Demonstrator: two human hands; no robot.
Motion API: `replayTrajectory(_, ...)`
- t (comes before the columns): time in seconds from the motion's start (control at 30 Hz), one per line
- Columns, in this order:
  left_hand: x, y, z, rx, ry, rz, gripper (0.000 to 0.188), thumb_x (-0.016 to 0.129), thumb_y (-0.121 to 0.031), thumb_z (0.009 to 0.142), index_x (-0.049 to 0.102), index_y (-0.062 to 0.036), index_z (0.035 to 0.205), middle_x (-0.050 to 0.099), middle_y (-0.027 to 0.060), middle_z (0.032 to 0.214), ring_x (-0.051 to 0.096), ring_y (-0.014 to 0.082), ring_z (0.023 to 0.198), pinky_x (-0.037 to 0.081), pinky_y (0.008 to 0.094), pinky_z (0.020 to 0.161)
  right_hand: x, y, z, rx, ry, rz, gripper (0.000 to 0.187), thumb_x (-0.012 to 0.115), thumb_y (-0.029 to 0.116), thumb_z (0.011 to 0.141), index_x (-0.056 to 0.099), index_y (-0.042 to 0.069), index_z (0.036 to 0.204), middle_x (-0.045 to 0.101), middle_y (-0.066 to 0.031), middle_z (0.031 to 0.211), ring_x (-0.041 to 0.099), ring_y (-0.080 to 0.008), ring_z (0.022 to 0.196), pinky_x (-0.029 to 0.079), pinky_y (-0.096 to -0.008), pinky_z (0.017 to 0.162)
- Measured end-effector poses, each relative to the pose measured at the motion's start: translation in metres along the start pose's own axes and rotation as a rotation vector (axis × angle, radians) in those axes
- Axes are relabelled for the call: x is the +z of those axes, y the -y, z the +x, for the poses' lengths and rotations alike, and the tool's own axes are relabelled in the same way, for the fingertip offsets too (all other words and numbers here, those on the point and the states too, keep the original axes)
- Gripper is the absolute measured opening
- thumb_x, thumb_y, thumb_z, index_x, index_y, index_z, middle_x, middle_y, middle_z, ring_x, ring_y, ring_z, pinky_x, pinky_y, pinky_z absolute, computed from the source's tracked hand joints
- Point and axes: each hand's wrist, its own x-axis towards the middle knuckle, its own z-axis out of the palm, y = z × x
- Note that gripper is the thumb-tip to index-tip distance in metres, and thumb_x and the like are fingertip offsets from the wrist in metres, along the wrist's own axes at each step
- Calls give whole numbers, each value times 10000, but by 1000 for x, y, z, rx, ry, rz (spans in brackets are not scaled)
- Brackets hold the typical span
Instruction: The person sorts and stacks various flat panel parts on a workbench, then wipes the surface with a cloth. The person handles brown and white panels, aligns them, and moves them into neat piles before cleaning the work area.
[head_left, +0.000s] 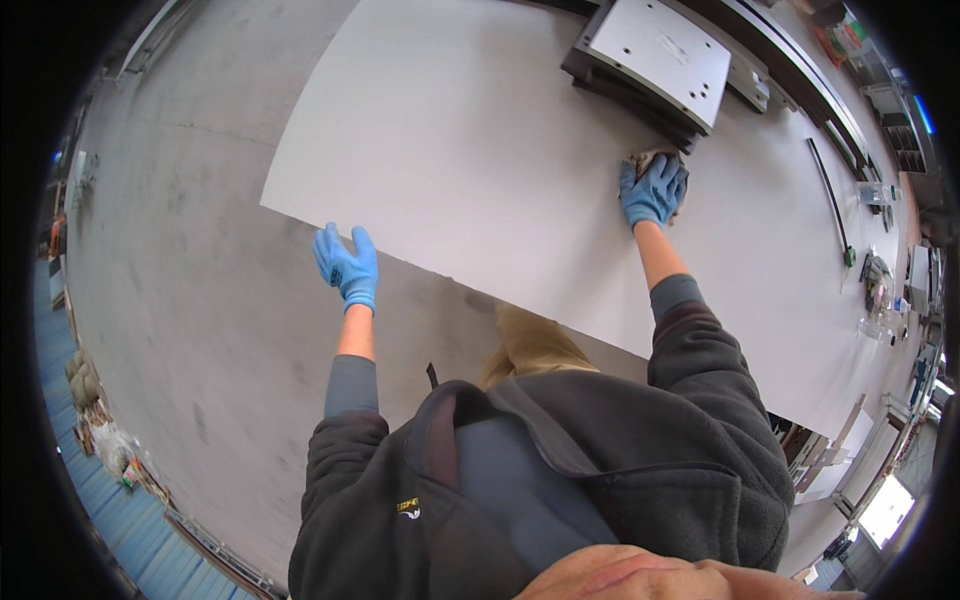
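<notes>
A large white panel (450,130) lies flat in front of me. My right hand (653,190), in a blue glove, is closed over a crumpled brownish cloth (677,208) and presses it against the panel's surface. Just beyond that hand stands a machine carriage with a silver metal plate (660,55) on top, pierced by several holes, and dark parts beneath. My left hand (346,265), also gloved in blue, is at the panel's near-left edge with its fingers apart and nothing in them. Whether its fingertips touch the edge I cannot tell.
A dark rail (800,70) runs along the panel's far right side. On the right lie a thin black rod (828,190), a clear plastic bottle (878,193) and several small items. Grey concrete floor (180,250) spreads to the left, with bags and debris (105,440) by blue sheeting.
</notes>
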Motion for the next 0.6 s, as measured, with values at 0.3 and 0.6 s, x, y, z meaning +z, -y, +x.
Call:
replayTrajectory(0.3,55,55,191,-46,-151,126,843,658,-592,964,513,14,1531,457,294,1599,383,466,1518,322,585,1221,66,262,50,-127,-30,192,757,664,502,916,522,2,1465,451,-292,1575,367,-521,1493,235,-628,1270)
replayTrajectory(0.6,66,51,200,51,-41,224,759,646,-485,994,484,15,1541,434,324,1591,373,497,1500,270,606,1236,57,647,5,-848,402,703,465,641,232,920,656,-53,1286,667,-259,1320,603,-405,1309,415,-505,1191)
